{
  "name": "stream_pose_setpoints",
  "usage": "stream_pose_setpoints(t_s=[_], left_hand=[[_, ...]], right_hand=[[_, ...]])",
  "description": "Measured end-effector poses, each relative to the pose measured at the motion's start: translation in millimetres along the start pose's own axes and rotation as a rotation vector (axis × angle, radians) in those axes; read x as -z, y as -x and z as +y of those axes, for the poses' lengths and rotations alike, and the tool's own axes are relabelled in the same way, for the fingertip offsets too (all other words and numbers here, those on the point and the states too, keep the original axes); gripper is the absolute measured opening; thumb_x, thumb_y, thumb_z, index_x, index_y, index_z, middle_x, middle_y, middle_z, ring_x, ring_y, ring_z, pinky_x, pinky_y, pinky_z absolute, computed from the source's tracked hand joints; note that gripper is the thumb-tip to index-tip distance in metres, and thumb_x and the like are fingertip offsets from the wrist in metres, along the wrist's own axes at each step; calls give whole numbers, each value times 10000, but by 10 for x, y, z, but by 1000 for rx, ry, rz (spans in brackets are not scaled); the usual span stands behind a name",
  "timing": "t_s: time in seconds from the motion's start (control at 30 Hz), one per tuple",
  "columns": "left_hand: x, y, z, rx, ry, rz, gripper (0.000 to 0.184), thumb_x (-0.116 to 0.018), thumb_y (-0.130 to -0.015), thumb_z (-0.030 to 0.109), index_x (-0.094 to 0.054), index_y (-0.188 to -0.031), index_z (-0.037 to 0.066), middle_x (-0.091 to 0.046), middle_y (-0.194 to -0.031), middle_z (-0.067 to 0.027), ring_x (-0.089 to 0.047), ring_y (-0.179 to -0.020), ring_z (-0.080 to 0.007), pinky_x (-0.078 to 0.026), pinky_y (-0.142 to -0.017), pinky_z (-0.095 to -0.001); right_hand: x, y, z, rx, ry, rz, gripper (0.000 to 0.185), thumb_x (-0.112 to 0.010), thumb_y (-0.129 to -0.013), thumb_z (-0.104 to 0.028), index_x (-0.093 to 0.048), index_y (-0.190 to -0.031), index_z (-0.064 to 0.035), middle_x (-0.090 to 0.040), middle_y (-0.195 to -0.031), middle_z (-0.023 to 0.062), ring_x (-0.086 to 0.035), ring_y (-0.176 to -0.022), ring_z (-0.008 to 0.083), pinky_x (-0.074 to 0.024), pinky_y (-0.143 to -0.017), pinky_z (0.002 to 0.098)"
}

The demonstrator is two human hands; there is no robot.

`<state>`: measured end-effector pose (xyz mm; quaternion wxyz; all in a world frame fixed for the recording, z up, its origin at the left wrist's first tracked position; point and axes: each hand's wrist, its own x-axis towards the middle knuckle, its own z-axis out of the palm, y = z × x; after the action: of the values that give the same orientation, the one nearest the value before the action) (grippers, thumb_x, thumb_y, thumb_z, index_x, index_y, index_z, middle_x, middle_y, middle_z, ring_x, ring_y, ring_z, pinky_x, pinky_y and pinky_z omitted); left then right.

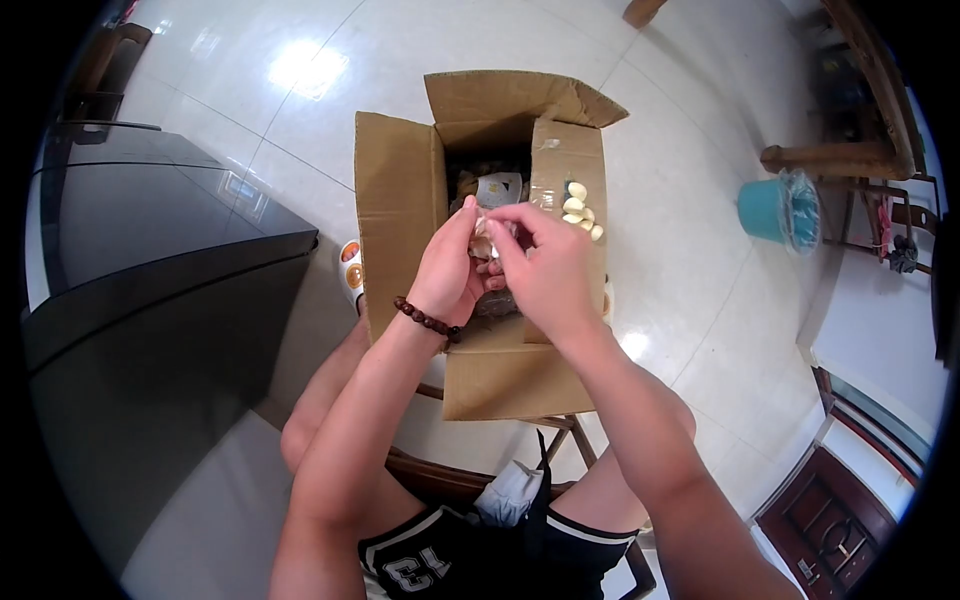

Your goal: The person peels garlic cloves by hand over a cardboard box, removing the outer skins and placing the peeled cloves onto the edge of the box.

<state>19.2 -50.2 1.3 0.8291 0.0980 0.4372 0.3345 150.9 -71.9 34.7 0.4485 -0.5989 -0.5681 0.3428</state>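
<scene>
Over the opening of a cardboard box (400, 200), my two hands meet around a garlic bulb (485, 240) with pale papery skin, partly hidden by my fingers. My left hand (447, 262) cups it from the left, and a dark bead bracelet circles that wrist. From the right, the bent fingers and thumb of my right hand (548, 262) pinch at the bulb. Several peeled garlic cloves (575, 205) lie on the box's right flap, just beyond my right hand. Inside the box, a white printed piece (500, 188) shows among dark contents that I cannot make out.
A dark glossy cabinet (170, 210) stands at the left. On the tiled floor (690, 200) at the right is a teal bin (765, 210) with a plastic liner, near wooden furniture (840, 160). My legs flank the box's near flap (510, 385).
</scene>
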Motion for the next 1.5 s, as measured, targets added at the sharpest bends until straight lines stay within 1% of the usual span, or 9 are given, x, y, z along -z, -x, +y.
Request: stream_pose_setpoints(t_s=[0.23,0.4,0.57,0.8,0.97,1.07,1.33,1.43,1.5], left_hand=[[-162,95,57,-25,-301,180,497,-427,-1092,513,-551,-831,108,-498,-673,25,-402,-472,-98,-348,-430,-271],[-55,70,96,7,-83,81,474,-442,-1085,523,-524,-841,125,-444,-673,29,-335,-487,-93,-315,-461,-262],[-9,44,133,-103,-115,160,333,-548,-1075,405,-583,-967,92,-493,-764,19,-401,-552,-81,-356,-517,-252],[-47,31,115,-121,-129,171,292,-612,-1051,367,-601,-977,85,-499,-775,25,-385,-540,-64,-359,-509,-252],[-36,45,118,-142,-196,172,294,-603,-1054,370,-612,-992,82,-514,-772,37,-399,-536,-57,-346,-501,-245],[-25,27,133,-159,-170,198,307,-614,-1047,387,-603,-946,97,-507,-752,42,-389,-512,-50,-324,-476,-235],[-154,68,63,-133,-268,159,414,-627,-1034,433,-537,-780,119,-416,-605,78,-311,-447,-22,-250,-403,-223],[-96,7,-20,-125,-249,60,390,-600,-1049,429,-557,-823,114,-437,-651,67,-343,-489,-16,-269,-429,-217],[-73,-60,-94,-77,-234,21,309,-569,-1069,342,-612,-955,58,-545,-749,28,-467,-571,-48,-401,-500,-246]], right_hand=[[44,-64,191,-315,-154,-22,102,-714,-922,-69,-734,-964,22,-658,-691,57,-598,-642,85,-471,-584,264],[202,-190,205,-430,-456,59,121,-719,-925,-76,-735,-980,30,-623,-681,-6,-546,-652,30,-439,-577,249],[313,-152,180,-367,135,-282,112,-716,-909,-113,-765,-931,-15,-752,-874,137,-676,-703,270,-523,-677,360],[281,-102,210,-79,335,-239,171,-713,-923,-129,-757,-1020,5,-754,-1066,139,-730,-989,241,-552,-869,316],[298,-151,164,-430,-116,-251,270,-742,-863,-102,-715,-1120,-24,-764,-864,143,-732,-758,262,-567,-721,363],[252,-111,185,-268,118,-223,269,-771,-854,-117,-719,-1099,-18,-740,-750,104,-715,-687,230,-564,-695,345],[310,-147,59,-153,-39,-289,278,-809,-842,-145,-736,-1075,-13,-732,-842,90,-667,-689,158,-546,-672,280],[382,-139,89,-185,-64,-231,227,-793,-859,-139,-749,-1037,-7,-735,-856,80,-653,-690,131,-538,-666,269],[501,-175,137,-232,-120,-161,204,-785,-866,-136,-754,-1015,0,-739,-853,75,-652,-691,118,-536,-664,267]])
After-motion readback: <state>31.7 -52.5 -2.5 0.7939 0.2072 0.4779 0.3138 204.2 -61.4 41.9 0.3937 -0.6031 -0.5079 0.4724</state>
